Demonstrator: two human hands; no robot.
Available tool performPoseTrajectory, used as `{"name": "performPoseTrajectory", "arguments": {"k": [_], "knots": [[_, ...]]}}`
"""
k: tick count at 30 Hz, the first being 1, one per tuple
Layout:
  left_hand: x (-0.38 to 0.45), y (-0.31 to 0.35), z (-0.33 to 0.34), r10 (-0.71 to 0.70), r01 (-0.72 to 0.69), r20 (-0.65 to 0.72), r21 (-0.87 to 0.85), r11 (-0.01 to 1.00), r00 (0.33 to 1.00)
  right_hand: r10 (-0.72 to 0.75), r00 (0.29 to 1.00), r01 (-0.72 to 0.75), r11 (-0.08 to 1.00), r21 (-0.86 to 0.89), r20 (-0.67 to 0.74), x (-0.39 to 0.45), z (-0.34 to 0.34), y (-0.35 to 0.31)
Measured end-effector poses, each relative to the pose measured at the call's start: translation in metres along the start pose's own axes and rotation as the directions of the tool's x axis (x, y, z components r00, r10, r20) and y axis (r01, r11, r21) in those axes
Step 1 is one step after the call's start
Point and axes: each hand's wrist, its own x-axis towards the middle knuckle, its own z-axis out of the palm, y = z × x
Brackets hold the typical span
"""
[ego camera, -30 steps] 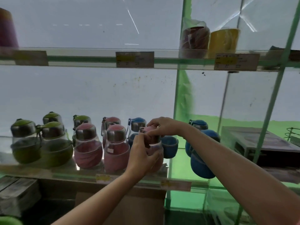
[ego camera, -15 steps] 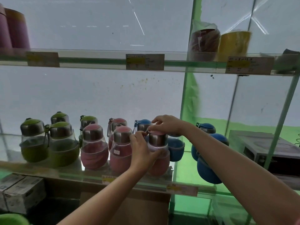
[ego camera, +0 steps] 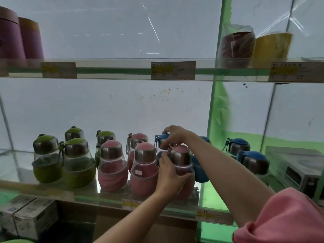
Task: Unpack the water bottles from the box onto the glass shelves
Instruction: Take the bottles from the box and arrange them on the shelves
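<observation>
On the lower glass shelf (ego camera: 12,165) stand rows of round bottles with steel lids. My left hand (ego camera: 171,174) grips the body of a pink bottle (ego camera: 181,158), which stands upright at the shelf's front beside two other pink bottles (ego camera: 112,165). Just behind it, my right hand (ego camera: 174,135) curls over the cap of a blue bottle (ego camera: 162,139). Several green bottles (ego camera: 77,160) fill the left end, and more blue bottles (ego camera: 254,159) stand to the right.
The upper glass shelf (ego camera: 114,70) carries price tags, purple canisters (ego camera: 19,39) at the left and a yellow container (ego camera: 273,48) at the right. A boxed appliance (ego camera: 298,167) sits at the right. Small cartons (ego camera: 29,216) and a cardboard box (ego camera: 122,227) lie below the shelf.
The pink bottle has come down to stand on the shelf. My right hand has left its lid and moved back onto the blue bottle's cap. My left hand keeps its grip.
</observation>
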Motion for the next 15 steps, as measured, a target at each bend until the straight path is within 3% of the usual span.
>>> {"name": "performPoseTrajectory", "arguments": {"k": [7,12,15], "knots": [[0.002,0.003,-0.001,-0.046,0.046,0.001,0.017,0.999,0.999,-0.073,0.943,0.143,0.970,0.195,-0.325,-0.024,-0.044,-0.009],[0.002,0.010,0.002,-0.087,0.088,-0.011,0.036,0.995,0.996,0.038,0.829,0.172,0.932,0.319,-0.558,-0.042,-0.075,0.001],[0.009,0.011,0.007,-0.140,0.141,-0.039,0.029,0.990,0.989,0.103,0.811,0.127,0.930,0.345,-0.576,-0.059,-0.092,0.017]]}}
